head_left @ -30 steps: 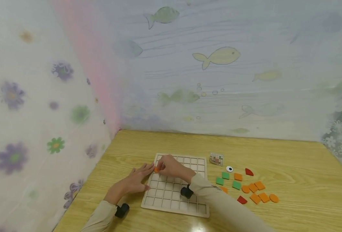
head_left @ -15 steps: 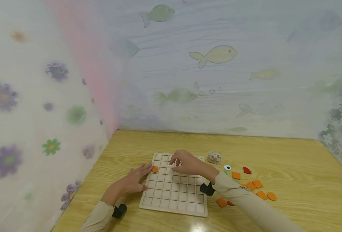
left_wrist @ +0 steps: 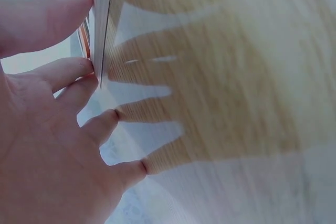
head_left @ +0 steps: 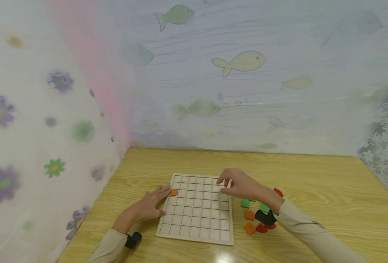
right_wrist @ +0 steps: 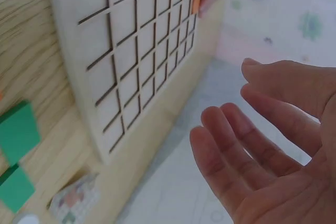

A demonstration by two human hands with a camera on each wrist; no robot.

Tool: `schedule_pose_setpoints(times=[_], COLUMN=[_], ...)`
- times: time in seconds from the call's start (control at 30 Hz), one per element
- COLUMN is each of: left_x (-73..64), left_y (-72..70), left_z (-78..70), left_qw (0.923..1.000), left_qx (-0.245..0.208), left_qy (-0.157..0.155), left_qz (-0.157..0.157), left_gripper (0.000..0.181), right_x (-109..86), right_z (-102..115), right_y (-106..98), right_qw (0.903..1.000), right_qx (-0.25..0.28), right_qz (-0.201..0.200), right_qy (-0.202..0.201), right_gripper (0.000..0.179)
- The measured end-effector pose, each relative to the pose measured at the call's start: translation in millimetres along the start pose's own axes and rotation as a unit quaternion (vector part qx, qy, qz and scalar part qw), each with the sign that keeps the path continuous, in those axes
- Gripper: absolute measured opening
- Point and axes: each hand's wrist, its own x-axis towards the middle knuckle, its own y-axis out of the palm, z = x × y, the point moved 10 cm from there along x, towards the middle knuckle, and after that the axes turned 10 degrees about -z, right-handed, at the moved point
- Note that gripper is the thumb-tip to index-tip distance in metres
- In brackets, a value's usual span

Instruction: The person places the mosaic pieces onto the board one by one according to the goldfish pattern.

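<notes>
A pale wooden grid board lies flat on the table. One round orange piece sits in a cell at its left edge, in the third row from the far side. My left hand rests against the board's left edge, fingers straight and spread; in the left wrist view the thumb and index fingertip touch the edge. Above the board's far right corner hovers my right hand, its fingers loosely bent with nothing between them, as the right wrist view also shows.
Right of the board lie green squares, orange squares and red quarter-round pieces, partly hidden by the right arm. A small patterned card stands near the board's far right corner. Painted walls bound the table behind and left.
My right hand has let go of the round orange piece in its cell and moved right across the board. The left hand has stayed at the left edge. The view has shifted slightly.
</notes>
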Motion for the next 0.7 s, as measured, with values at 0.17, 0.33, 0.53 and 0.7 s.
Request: schedule_pose_setpoints(times=[0.17,0.33,0.53,0.7], left_x=[-1.4,-2.6,-3.3,-2.4], left_y=[-1.4,-3.4,-2.4,-2.5], left_z=[-1.6,-4.1,-2.8,-1.7], left_qw=[1.0,1.0,0.9999,0.9999], left_qx=[0.0,0.002,0.009,0.009], left_qy=[0.003,0.004,-0.011,-0.012], left_qz=[0.001,-0.004,-0.005,-0.006], left_gripper=[0.08,0.08,0.081,0.08], right_x=[-21.7,-45.1,-70.9,-90.3], right_z=[-7,-19,-30,-40], right_y=[-19,-36,-55,-72], right_qw=[0.9999,0.9995,0.9987,0.9968], right_qx=[-0.009,-0.022,-0.026,-0.031], right_qz=[-0.006,-0.016,-0.038,-0.067], right_qy=[0.01,0.019,0.02,0.03], right_gripper=[0.014,0.015,0.014,0.014])
